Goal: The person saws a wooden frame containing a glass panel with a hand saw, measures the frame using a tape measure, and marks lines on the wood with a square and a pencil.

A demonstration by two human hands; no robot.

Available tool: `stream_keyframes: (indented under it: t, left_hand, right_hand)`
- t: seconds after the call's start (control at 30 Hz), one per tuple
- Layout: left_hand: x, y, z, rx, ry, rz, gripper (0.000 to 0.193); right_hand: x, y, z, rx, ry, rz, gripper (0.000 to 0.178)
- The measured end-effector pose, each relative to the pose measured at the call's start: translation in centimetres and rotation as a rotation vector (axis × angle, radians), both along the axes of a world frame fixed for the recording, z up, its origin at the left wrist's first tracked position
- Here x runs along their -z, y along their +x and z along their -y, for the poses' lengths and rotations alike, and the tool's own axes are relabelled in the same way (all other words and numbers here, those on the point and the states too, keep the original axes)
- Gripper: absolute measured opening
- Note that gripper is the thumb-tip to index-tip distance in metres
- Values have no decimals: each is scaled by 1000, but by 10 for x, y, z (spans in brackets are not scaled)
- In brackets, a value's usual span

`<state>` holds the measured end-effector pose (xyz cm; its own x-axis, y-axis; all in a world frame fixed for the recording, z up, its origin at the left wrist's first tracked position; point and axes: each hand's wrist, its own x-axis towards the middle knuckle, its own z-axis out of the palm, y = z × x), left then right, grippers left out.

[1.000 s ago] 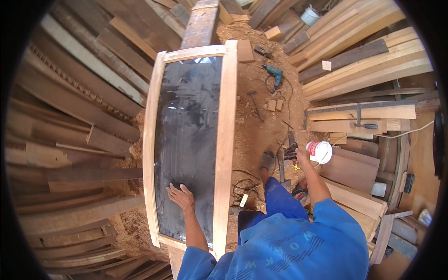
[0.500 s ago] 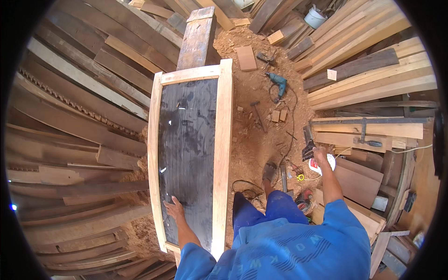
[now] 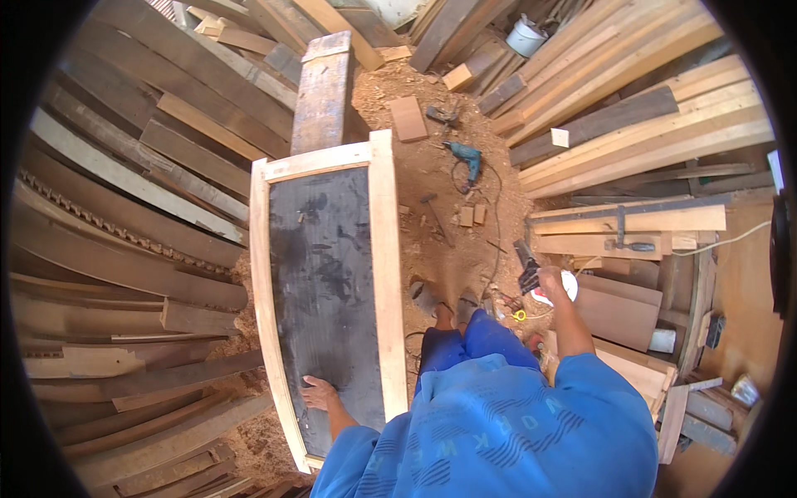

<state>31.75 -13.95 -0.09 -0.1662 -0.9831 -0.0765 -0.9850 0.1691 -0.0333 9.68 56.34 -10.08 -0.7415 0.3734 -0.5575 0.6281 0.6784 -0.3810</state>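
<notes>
Left hand [image 3: 319,395] open, fingers apart, laid over near end of dark panel [image 3: 324,282] – panel set inside pale wood frame [image 3: 387,257], lengthwise at person's left, worn wooden beam [image 3: 322,100] jutting past far end. Right hand [image 3: 550,283] clamped on dark tool [image 3: 529,275], exact kind unclear – partly covers white tub [image 3: 569,286]. Teal drill [image 3: 465,161] and hammer [image 3: 437,219] on shavings-strewn floor [image 3: 425,176], right of frame

Left of centre was one framed panel [image 3: 320,274]; right of centre, one green drill [image 3: 465,161], one hammer [image 3: 437,221], two small blocks [image 3: 466,216]; upper right, one bucket [image 3: 525,38]; lower half, two hands [image 3: 317,393].
</notes>
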Motion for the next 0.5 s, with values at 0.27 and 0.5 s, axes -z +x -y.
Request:
stream_keyframes:
  t: [0.27,0.5]
  left_hand:
    - [-15,11,40,-117,-48,17,71]
    - [0,-3,41,-143,-22,76,73]
  right_hand:
    - [-52,-92,47,198,-83,-91,30]
    - [-9,-169,35,401,-228,-86,27]
